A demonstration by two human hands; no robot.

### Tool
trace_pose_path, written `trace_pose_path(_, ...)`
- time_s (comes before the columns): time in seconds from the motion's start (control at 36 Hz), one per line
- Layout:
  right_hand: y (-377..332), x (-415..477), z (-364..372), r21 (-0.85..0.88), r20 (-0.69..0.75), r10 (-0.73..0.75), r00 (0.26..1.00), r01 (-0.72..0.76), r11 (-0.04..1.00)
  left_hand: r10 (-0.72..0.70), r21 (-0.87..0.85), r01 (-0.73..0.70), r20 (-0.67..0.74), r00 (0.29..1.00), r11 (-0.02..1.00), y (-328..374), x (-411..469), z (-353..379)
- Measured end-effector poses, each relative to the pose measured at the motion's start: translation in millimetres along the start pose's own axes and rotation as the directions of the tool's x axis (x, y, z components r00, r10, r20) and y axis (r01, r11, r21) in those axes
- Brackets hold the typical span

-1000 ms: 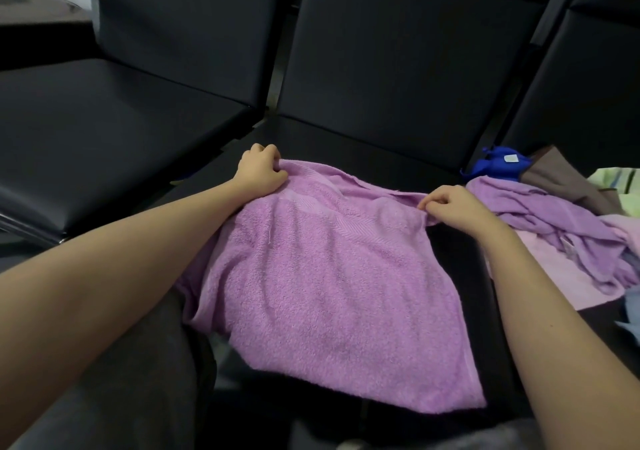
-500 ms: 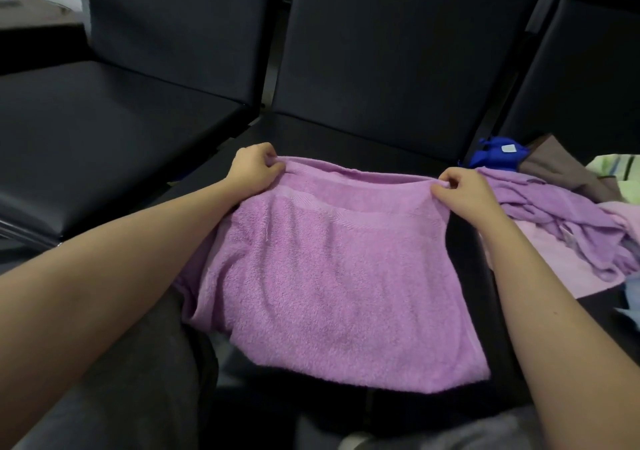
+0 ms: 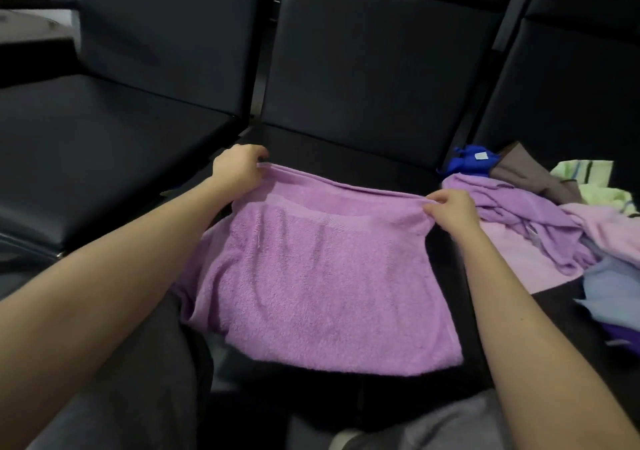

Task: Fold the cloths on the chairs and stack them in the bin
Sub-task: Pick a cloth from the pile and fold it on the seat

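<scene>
Black chairs (image 3: 363, 68) in row; purple towel (image 3: 318, 276) on middle seat. Left hand (image 3: 239, 169) and right hand (image 3: 450, 207) pinch its far corners. Cloth pile (image 3: 540, 214) at right.

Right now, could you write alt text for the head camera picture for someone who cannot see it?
Two bare hands, left hand and right hand, pinch the far corners of a purple towel spread over a black chair seat. A heap of unfolded cloths lies on the seat to the right.
</scene>
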State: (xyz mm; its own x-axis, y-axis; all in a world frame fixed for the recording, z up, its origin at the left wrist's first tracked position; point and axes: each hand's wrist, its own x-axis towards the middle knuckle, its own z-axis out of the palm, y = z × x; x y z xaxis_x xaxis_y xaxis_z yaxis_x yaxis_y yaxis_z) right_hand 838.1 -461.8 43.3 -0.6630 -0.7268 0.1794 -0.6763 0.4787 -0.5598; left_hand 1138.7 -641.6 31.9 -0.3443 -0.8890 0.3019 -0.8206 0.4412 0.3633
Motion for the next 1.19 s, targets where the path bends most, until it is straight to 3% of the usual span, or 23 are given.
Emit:
trace_pose_path(0.06,-5.4,-3.3,0.5,0.292,-0.02,0.15,0.989,-0.137,0.946,-0.055,-0.108,0.053,-0.016,0.998,0.993,9.0,-4.0,-7.5)
trace_pose_path(0.11,-10.2,-4.2,-4.2,0.593,0.057,0.272,0.961,-0.251,0.765,-0.155,-0.354,0.166,0.059,0.986,0.92,15.8,-3.7,-12.9)
trace_pose_path(0.19,-15.6,-7.1,-18.8,0.767,0.105,0.294,0.95,-0.266,0.584,-0.252,-0.684,0.357,0.253,0.934,0.636,21.2,1.9,-29.0)
trace_pose_path(0.25,-19.5,-6.9,-30.9,0.789,0.084,0.288,0.954,-0.24,0.566,-0.222,-0.736,0.405,0.339,0.914,0.543,24.8,4.9,-45.8)
trace_pose_path(0.33,-31.8,2.1,-49.8,0.697,-0.062,0.204,0.977,-0.104,0.71,-0.196,-0.831,0.362,0.306,0.932,0.422,37.0,16.0,-73.4)
trace_pose_path(0.42,-54.3,15.8,-72.6,0.553,-0.26,0.129,0.957,0.038,0.832,-0.281,-0.88,0.225,0.11,0.953,0.419,56.1,38.2,-95.3)
trace_pose_path(0.47,-67.7,26.3,-86.2,0.513,-0.275,0.15,0.95,0.013,0.858,-0.28,-0.896,0.181,0.067,0.958,0.407,66.7,51.5,-107.4)
trace_pose_path(0.53,-71.8,38.4,-94.1,0.516,-0.215,0.196,0.957,-0.059,0.854,-0.195,-0.837,0.256,0.182,0.964,0.483,69.3,53.3,-124.6)
trace_pose_path(0.58,-74.3,48.6,-104.2,0.524,-0.196,0.24,0.951,-0.105,0.845,-0.097,-0.668,0.24,0.245,0.965,0.704,74.6,46.6,-142.1)
trace_pose_path(0.61,-76.7,53.8,-109.0,0.529,-0.226,0.246,0.942,-0.093,0.844,-0.112,-0.695,0.271,0.267,0.957,0.666,79.9,47.6,-151.4)
trace_pose_path(0.64,-83.4,55.4,-115.0,0.528,-0.269,0.234,0.934,-0.06,0.847,-0.116,-0.785,0.306,0.291,0.95,0.539,81.7,58.7,-157.1)
trace_pose_path(0.69,-101.7,58.3,-128.3,0.478,-0.383,0.165,0.909,0.042,0.878,-0.226,-0.877,0.26,0.179,0.957,0.405,90.9,83.2,-161.6)
trace_pose_path(0.72,-108.6,58.6,-130.7,0.449,-0.424,0.121,0.897,0.092,0.889,-0.262,-0.892,0.233,0.136,0.956,0.388,92.2,95.2,-162.1)
trace_pose_path(0.81,-119.8,63.4,-145.4,0.382,-0.468,0.032,0.883,0.17,0.908,-0.243,-0.855,0.153,0.033,0.97,0.496,97.4,116.0,-175.7)
trace_pose_path(0.92,-123.4,71.6,-161.9,0.315,-0.552,-0.02,0.833,0.231,0.921,-0.165,-0.835,0.037,-0.065,0.984,0.55,106.8,112.8,-196.6)
trace_pose_path(1.11,-124.7,67.0,-164.7,0.257,-0.602,-0.111,0.791,0.323,0.911,-0.049,-0.836,-0.104,-0.154,0.987,0.54,85.0,131.3,-188.0)
trace_pose_path(1.19,-112.2,60.3,-160.6,0.21,-0.589,-0.18,0.788,0.365,0.907,-0.005,-0.83,-0.091,-0.113,0.994,0.551,84.2,102.0,-194.7)
